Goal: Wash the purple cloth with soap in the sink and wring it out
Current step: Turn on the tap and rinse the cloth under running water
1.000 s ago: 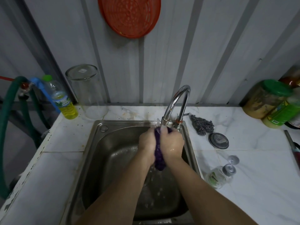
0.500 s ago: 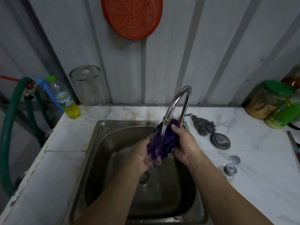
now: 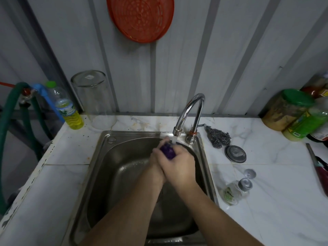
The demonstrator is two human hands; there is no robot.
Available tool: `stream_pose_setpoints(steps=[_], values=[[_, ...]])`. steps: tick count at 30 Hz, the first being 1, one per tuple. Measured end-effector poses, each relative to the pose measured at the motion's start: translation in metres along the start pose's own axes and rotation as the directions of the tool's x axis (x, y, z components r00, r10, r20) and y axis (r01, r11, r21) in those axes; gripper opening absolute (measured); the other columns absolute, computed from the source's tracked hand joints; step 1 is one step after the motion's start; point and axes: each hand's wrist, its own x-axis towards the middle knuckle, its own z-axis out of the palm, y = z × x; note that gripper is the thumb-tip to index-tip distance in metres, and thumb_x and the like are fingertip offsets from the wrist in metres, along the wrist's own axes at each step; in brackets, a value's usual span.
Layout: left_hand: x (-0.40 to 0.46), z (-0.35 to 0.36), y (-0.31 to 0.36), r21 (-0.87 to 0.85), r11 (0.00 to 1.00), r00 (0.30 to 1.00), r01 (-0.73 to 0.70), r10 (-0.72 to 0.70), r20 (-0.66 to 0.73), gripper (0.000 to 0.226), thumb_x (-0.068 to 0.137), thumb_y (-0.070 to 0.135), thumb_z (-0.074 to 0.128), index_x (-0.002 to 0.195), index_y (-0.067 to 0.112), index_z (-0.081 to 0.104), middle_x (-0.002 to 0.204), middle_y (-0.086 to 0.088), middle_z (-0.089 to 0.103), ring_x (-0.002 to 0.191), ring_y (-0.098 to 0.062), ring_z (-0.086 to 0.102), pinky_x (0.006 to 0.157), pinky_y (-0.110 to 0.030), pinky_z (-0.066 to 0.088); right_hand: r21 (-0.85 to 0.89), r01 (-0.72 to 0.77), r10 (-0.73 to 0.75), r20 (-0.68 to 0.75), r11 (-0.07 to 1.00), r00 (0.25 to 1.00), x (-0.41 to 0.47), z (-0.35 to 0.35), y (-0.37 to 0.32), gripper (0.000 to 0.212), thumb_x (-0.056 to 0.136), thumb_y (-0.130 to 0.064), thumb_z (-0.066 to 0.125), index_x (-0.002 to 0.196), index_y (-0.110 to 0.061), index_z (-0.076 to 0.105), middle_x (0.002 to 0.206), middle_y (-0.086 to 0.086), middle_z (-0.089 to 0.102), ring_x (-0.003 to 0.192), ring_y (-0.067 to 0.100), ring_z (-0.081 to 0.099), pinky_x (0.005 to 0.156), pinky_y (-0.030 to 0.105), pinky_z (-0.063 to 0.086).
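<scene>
The purple cloth (image 3: 167, 151) is bunched into a tight wad between my two hands, only a small part showing. My left hand (image 3: 156, 161) and my right hand (image 3: 179, 166) press together around it over the steel sink (image 3: 113, 157). Water runs from the chrome tap (image 3: 188, 114) onto the cloth and my right fingers. A small soap bottle (image 3: 232, 191) lies on its side on the counter, right of the sink, its cap (image 3: 250, 174) beside it.
A steel scourer (image 3: 219, 137) and a round metal lid (image 3: 235, 154) lie right of the tap. Jars with green lids (image 3: 292, 110) stand at the far right. A yellow-liquid bottle (image 3: 68, 109), an upturned glass jar (image 3: 94, 98) and a green hose (image 3: 7, 132) are left.
The cloth was spread open under the tap half a second ago; now my hands have closed together and squeezed it into a small wad.
</scene>
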Motion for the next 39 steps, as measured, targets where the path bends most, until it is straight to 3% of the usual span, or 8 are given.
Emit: stream_pose_setpoints(steps=[4,8,11,17,22,27,32,39], values=[[0.009,0.01,0.008,0.224,0.974,0.989,0.02,0.013,-0.147,0.029,0.093,0.029,0.064,0.077,0.007,0.073,0.067,-0.009,0.071,0.054,-0.02,0.067,0.047,-0.026,0.053,0.147,-0.408,0.403,0.062,0.901,0.913,0.051,-0.003,0.013,0.027,0.094,-0.037,0.062,0.076,-0.017,0.063,0.067,-0.002,0.066,0.058,0.011,0.062,0.049,0.012,0.046],[0.007,0.015,0.014,0.337,0.941,0.984,0.035,0.025,-0.174,0.022,0.092,0.025,0.065,0.095,0.006,0.077,0.097,-0.019,0.076,0.09,-0.033,0.074,0.086,-0.043,0.061,0.39,-0.682,0.648,0.238,0.618,0.723,0.053,0.005,0.031,0.035,0.093,-0.044,0.062,0.093,-0.011,0.074,0.094,0.013,0.078,0.084,0.029,0.074,0.084,0.045,0.061],[0.012,0.008,0.019,0.295,0.953,0.964,0.066,0.016,-0.267,0.036,0.086,0.042,0.071,0.1,0.01,0.078,0.098,-0.012,0.079,0.092,-0.032,0.076,0.088,-0.049,0.061,0.579,-0.606,0.585,0.255,0.546,0.77,0.026,0.003,0.024,0.024,0.092,-0.038,0.068,0.093,-0.014,0.074,0.086,0.008,0.078,0.082,0.027,0.076,0.078,0.039,0.063],[0.021,-0.001,0.023,0.345,0.939,0.983,-0.002,0.066,-0.174,0.034,0.082,0.045,0.075,0.092,0.013,0.068,0.084,-0.006,0.065,0.075,-0.021,0.064,0.076,-0.037,0.053,0.385,-0.103,0.101,0.027,0.917,0.995,-0.014,0.007,0.0,0.014,0.081,-0.034,0.076,0.074,-0.029,0.064,0.084,0.004,0.063,0.073,0.013,0.063,0.069,0.026,0.055],[0.016,0.013,0.015,0.333,0.943,0.976,0.001,0.071,-0.205,0.025,0.096,0.024,0.061,0.087,0.007,0.077,0.08,-0.015,0.074,0.064,-0.024,0.072,0.054,-0.03,0.057,0.513,-0.378,0.44,0.001,0.771,0.898,0.033,0.003,0.004,0.018,0.082,-0.037,0.072,0.076,-0.021,0.067,0.073,0.003,0.072,0.071,0.024,0.071,0.07,0.037,0.06],[0.017,0.017,0.013,0.361,0.932,0.944,-0.037,0.151,-0.292,0.02,0.089,0.02,0.065,0.093,0.006,0.079,0.094,-0.022,0.078,0.085,-0.029,0.076,0.08,-0.043,0.063,0.687,-0.45,0.487,0.157,0.571,0.859,0.039,-0.001,0.013,0.015,0.09,-0.017,0.068,0.104,-0.021,0.068,0.092,0.005,0.075,0.093,0.033,0.075,0.084,0.043,0.061],[0.02,0.016,0.014,0.362,0.932,0.895,-0.028,0.185,-0.406,0.034,0.099,0.04,0.061,0.09,0.011,0.074,0.086,-0.009,0.077,0.076,-0.022,0.074,0.065,-0.031,0.057,0.639,-0.222,0.241,0.059,0.737,0.969,0.011,0.001,0.007,0.016,0.094,-0.007,0.066,0.109,-0.009,0.071,0.095,0.006,0.077,0.085,0.011,0.074,0.079,0.022,0.059],[0.016,0.016,0.008,0.672,0.736,0.853,-0.085,0.402,-0.333,0.038,0.095,0.048,0.056,0.082,0.016,0.071,0.081,-0.008,0.076,0.078,-0.029,0.074,0.08,-0.049,0.062,0.55,-0.312,0.436,-0.108,0.775,0.893,0.034,0.011,0.008,0.015,0.098,-0.019,0.06,0.092,-0.011,0.07,0.082,0.003,0.074,0.074,0.016,0.069,0.071,0.031,0.056]])
